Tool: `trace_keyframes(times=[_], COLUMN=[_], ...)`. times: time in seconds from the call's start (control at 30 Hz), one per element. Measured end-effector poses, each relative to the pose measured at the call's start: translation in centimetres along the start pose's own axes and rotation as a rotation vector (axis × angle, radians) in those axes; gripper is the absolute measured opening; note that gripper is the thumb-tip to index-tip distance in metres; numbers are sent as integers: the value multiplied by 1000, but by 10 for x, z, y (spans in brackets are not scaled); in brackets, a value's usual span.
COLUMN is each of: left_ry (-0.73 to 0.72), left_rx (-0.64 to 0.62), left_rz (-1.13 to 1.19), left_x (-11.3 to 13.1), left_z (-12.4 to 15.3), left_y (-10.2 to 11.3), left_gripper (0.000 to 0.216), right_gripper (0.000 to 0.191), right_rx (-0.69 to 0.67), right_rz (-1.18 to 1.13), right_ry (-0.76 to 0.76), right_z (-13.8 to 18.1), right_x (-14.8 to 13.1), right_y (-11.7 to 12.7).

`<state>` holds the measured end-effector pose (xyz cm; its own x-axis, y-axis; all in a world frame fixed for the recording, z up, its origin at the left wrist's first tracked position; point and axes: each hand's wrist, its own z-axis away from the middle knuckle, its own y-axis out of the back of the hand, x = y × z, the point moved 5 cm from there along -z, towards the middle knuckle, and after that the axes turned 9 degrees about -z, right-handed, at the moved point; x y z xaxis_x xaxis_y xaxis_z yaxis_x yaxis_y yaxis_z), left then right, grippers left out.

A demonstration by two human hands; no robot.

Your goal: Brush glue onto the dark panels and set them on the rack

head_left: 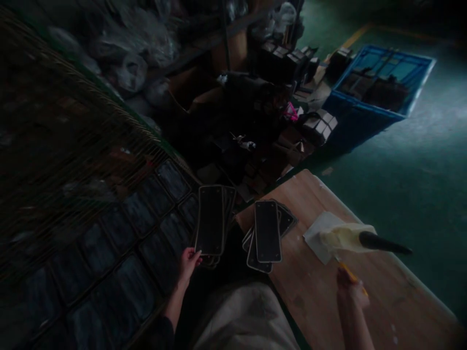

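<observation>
Dark rectangular panels with rounded corners and thin pale rims (pixel 209 221) form a loose, fanned pile at the left hand (pixel 188 261), which pinches the top one by its lower left corner, thumb above. What bears this pile is too dark to tell. The right hand (pixel 353 291) has its fingers curled round a slim yellow tool (pixel 348 272), its tip just beside a square pale sheet (pixel 315 234). On that sheet rests a crumpled cream-coloured bag (pixel 343 236) with a black tapered end (pixel 381 241) jutting towards the far edge of a light brown wooden tabletop (pixel 302 279).

Between the hands, a second pile of the panels (pixel 268 231) sits crookedly near the tabletop's left edge. Because its layers are twisted and some corners overhang, a knock could slide them off. A one-cornered pinch may let the top panel swing or drag those below. Bumping the bag could roll it over the edge, towards the green floor (pixel 430 194).
</observation>
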<state>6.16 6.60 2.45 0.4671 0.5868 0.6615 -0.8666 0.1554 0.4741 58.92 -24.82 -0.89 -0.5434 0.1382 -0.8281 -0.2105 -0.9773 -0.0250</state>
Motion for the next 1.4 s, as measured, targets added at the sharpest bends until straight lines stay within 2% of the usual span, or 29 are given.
trace_keyframes(times=[0.07,0.13,0.23,0.3,0.43,0.53,0.6,0.67,0.83,0.97,1.07,1.13,1.23,1.33,1.4], left_ry=[0,-1,-9,-9,-11,5,27,36,38,52,74,89,80,94,108], left_rx=[-21,-45,-78,-104,-164,-214,-243,-268,-336,-337,-331,-324,-305,-296,-313], left_rz=[42,74,118,155,209,270,295,307,341,348,355,355,335,315,318], left_x=[-4,-7,-12,-16,-23,-26,-26,-25,-23,-24,-24,-24,-22,-19,-17], left_z=[-1,-2,-5,-9,-16,-21,-24,-27,-34,-37,-37,-37,-35,-34,-33], left_y=[2,3,5,6,9,12,17,22,29,30,29,29,31,33,33], left_gripper=[47,45,43,42,41,40,39,38,36,33,33,33,31,29,28], right_gripper=[19,21,43,48,40,31,30,29,30,30,29,28,29,28,27], right_rx=[45,-26,-418,-695,-1156,-1415,-1505,-1531,-1499,-1477,-1475,-1530,-1669,-1758,-1756], right_rz=[15,67,205,299,576,803,898,973,1133,1212,1265,1269,1270,1284,1300], right_ry=[44,85,152,210,459,766,957,1096,1276,1316,1307,1261,1137,955,809], right_z=[30,71,153,215,330,394,423,442,462,462,456,453,454,458,457], right_x=[-3,-7,-9,-4,21,48,64,78,105,123,131,133,134,133,131], right_y=[-1,-22,-93,-147,-236,-281,-302,-319,-351,-366,-360,-343,-303,-259,-234])
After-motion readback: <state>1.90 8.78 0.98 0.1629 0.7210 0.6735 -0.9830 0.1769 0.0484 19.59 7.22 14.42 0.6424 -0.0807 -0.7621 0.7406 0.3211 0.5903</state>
